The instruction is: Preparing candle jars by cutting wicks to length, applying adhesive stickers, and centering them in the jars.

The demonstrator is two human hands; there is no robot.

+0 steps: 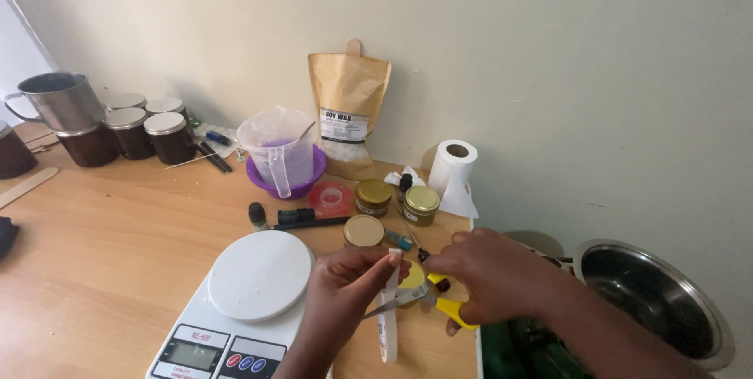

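Observation:
My left hand (341, 293) pinches a narrow white strip (387, 324) that hangs down over the table's front edge. My right hand (490, 277) grips yellow-handled scissors (416, 298) whose blades cross the strip just below my left fingers. Both hands are over the wooden table (102, 246), just right of a white digital kitchen scale (243, 301) with a round plate. Small gold-lidded tins (364, 230) sit right behind my hands.
A purple bowl holding a clear plastic jug (278, 148), a brown paper pouch (349, 105), a paper roll (453, 163), a tape roll (332, 197), small bottles and a black pen lie behind. Dark lidded jars (169, 136) and a metal mug (59, 101) stand far left. A steel pot (651, 297) is at right.

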